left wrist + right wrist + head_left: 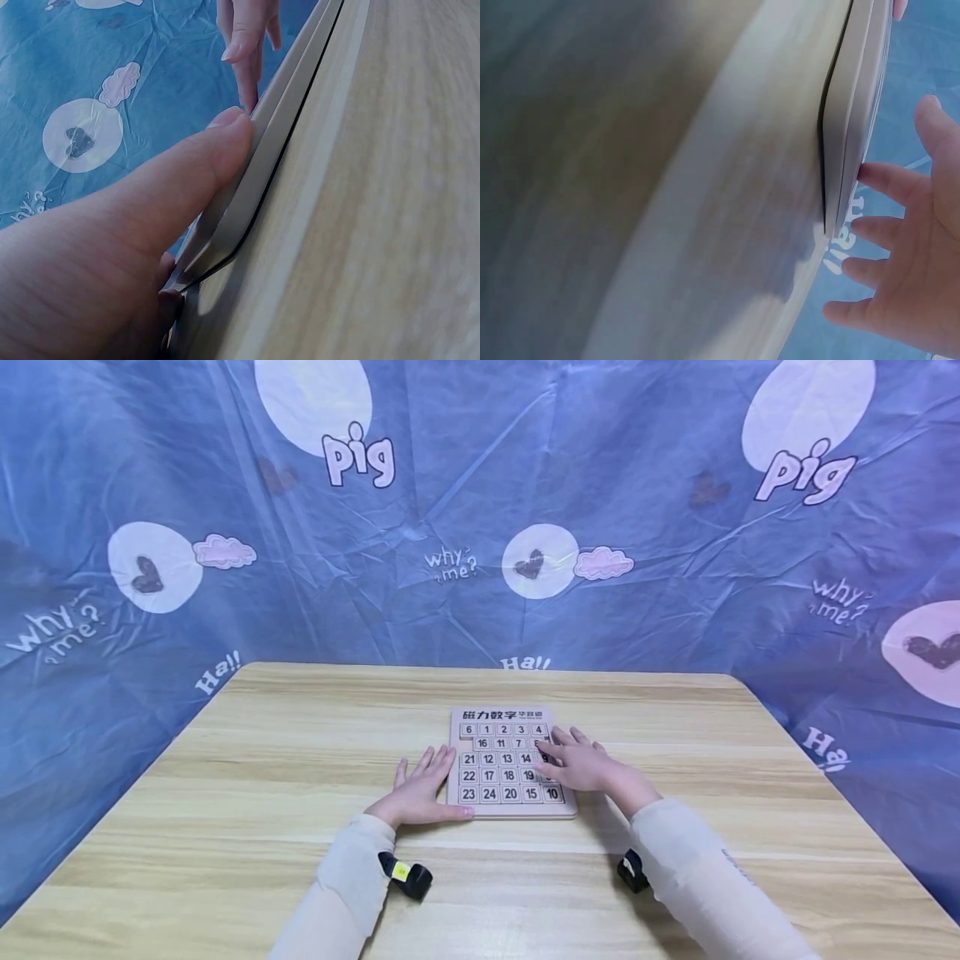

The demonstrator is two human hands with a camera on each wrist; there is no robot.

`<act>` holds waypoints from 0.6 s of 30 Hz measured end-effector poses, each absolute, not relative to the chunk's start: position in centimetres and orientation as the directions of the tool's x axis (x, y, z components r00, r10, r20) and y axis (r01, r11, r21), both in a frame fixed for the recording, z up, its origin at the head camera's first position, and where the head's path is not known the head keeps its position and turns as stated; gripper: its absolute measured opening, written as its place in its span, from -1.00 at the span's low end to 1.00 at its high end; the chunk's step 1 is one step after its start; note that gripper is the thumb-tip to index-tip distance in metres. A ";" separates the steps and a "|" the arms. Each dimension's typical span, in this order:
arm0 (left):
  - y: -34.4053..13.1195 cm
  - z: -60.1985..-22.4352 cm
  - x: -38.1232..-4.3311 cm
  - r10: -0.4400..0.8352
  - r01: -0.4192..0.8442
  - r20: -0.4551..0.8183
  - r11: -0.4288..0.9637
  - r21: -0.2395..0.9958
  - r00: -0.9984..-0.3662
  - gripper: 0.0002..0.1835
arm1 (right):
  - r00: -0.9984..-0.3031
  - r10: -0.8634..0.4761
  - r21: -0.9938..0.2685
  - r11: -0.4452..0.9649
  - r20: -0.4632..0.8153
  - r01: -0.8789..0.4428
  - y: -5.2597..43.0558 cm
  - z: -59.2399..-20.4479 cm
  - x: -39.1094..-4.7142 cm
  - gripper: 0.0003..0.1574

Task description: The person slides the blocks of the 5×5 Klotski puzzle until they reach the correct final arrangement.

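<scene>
A number sliding puzzle (510, 810) lies flat on the wooden table, its pale square tiles printed with black numbers. The slot at the left end of its second row has no tile. My left hand (420, 795) rests against the puzzle's left side with fingers spread, the thumb (217, 150) lying over the lower left corner. From the right, my right hand (585, 764) reaches over the puzzle. Its index fingertip touches a tile near the right end of the second row, and the fingers partly cover the right column. In the right wrist view the other fingers (877, 231) are spread apart.
The wooden table (262, 760) stretches around the puzzle on all sides. Behind it hangs a blue printed cloth (450, 510), which also runs along both sides. Black straps with small devices (408, 877) sit at both wrists.
</scene>
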State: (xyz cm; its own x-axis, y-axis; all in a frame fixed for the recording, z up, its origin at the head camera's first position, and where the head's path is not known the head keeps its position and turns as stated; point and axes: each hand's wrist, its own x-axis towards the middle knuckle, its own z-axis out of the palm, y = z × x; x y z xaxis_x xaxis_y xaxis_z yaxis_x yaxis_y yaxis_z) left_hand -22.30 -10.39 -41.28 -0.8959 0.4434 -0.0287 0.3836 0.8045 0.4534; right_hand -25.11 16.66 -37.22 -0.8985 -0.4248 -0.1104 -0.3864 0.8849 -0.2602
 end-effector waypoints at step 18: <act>-10.5 -41.3 -22.3 0.447 0.387 -0.022 0.796 0.466 -0.894 0.11 | -0.887 -0.442 -0.276 0.877 -0.135 -0.394 15.2 -37.4 -25.3 -0.28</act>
